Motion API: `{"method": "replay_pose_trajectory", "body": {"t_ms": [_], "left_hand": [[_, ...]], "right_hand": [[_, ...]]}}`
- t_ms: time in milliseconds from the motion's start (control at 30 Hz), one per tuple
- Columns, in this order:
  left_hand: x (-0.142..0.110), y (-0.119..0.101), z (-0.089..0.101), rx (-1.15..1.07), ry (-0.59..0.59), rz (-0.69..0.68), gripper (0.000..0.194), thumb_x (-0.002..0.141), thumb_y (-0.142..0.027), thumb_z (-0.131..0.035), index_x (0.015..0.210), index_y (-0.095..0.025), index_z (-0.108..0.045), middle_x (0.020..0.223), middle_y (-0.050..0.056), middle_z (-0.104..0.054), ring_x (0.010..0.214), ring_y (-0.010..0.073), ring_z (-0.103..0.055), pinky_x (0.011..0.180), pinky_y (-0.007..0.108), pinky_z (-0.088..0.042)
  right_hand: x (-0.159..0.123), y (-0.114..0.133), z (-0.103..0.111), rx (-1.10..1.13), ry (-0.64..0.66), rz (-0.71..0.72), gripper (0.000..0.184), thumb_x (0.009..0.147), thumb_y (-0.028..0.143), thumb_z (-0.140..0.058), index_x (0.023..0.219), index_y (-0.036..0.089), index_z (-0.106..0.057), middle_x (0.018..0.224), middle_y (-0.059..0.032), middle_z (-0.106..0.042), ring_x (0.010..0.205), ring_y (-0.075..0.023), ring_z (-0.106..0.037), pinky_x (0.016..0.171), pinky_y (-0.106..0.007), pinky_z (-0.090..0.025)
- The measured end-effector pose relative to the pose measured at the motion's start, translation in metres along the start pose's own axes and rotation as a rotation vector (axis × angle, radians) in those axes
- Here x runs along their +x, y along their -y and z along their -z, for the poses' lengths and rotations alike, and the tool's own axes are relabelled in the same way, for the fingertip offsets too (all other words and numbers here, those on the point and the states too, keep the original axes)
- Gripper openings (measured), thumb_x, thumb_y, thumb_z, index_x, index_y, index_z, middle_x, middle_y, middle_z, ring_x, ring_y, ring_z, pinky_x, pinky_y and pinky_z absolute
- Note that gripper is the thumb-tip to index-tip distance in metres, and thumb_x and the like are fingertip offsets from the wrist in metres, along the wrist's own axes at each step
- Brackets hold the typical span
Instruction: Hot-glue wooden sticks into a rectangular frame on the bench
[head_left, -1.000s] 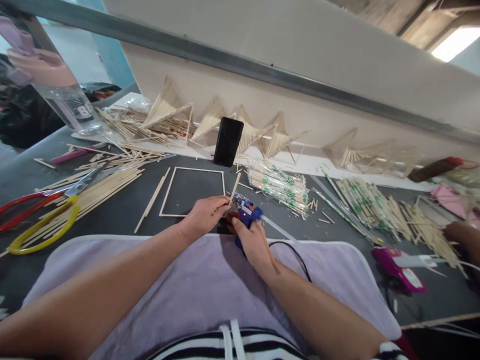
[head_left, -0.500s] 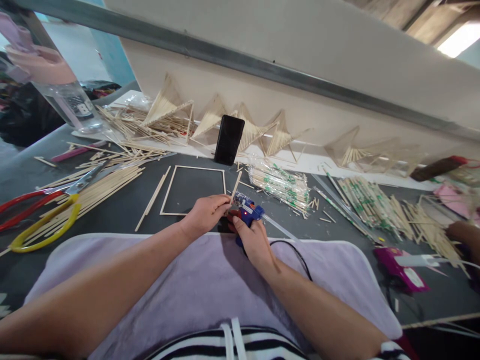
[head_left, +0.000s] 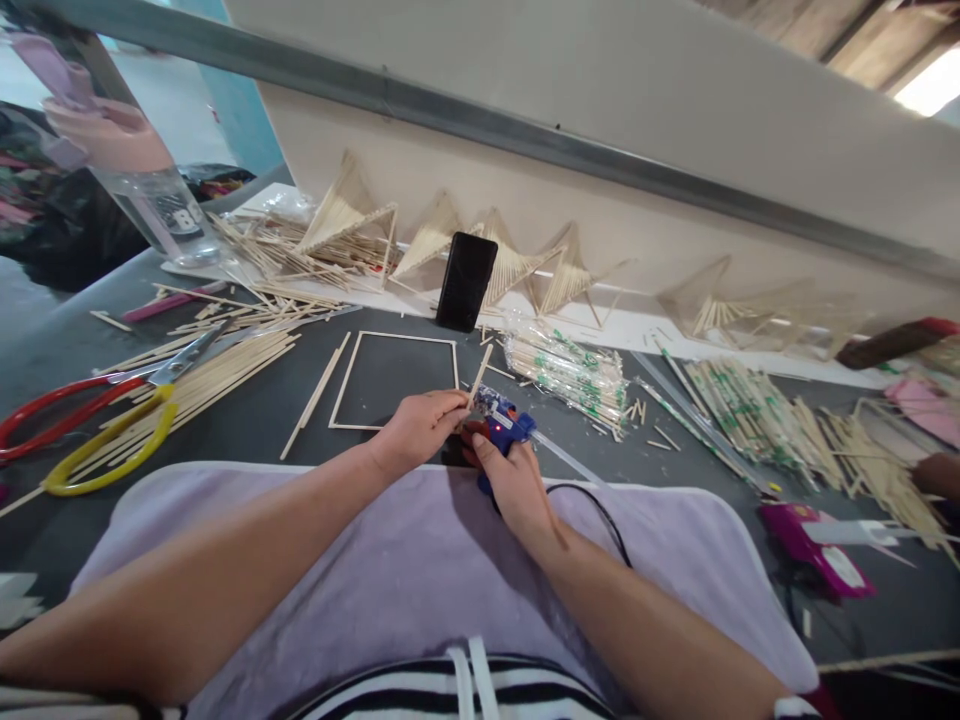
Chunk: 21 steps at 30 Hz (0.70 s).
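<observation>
Between the fingertips of my left hand (head_left: 424,425) is a thin wooden stick (head_left: 481,374), tilted upward. My right hand (head_left: 517,485) is wrapped around a blue glue gun (head_left: 508,425), whose small red light glows. The gun's front end is close to the stick; whether they touch is hidden by my fingers. A clear glue stick (head_left: 566,460) pokes out of its back, and a black cord (head_left: 604,515) trails below. Just beyond my left hand, a square stick frame (head_left: 405,336) lies flat on the dark table (head_left: 315,350), with loose sticks (head_left: 315,395) to its left.
Scissors with red and yellow handles (head_left: 112,430) lie left over sticks. A phone (head_left: 466,282) leans upright behind the frame. Twisted stick structures (head_left: 349,205) line the wall. Wrapped stick bundles (head_left: 566,375), a magenta box (head_left: 814,550) and another person's hand (head_left: 937,474) are to the right.
The whole view has shifted slightly, with things appearing a little further right. Both hands keep the same hold on the stick and the glue gun.
</observation>
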<state>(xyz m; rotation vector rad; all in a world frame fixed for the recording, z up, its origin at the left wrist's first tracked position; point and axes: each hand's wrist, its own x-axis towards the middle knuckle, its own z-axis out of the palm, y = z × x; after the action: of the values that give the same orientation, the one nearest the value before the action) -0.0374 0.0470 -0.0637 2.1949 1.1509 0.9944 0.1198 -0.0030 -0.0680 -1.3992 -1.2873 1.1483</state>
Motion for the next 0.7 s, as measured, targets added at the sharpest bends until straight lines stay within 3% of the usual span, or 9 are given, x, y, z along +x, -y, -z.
{"method": "replay_pose_trajectory", "body": {"t_ms": [700], "left_hand": [[0.0002, -0.0006, -0.0009, -0.002, -0.008, -0.002, 0.018, 0.089, -0.023, -0.046, 0.086, -0.019, -0.063, 0.098, 0.001, -0.070, 0.090, 0.0130, -0.064, 0.080, 0.022, -0.048]], "right_hand": [[-0.0017, 0.0077, -0.0006, -0.012, -0.023, -0.019, 0.029, 0.078, 0.037, -0.058, 0.099, 0.018, -0.065, 0.098, -0.0062, -0.070, 0.088, -0.0232, -0.066, 0.081, -0.036, -0.054]]}}
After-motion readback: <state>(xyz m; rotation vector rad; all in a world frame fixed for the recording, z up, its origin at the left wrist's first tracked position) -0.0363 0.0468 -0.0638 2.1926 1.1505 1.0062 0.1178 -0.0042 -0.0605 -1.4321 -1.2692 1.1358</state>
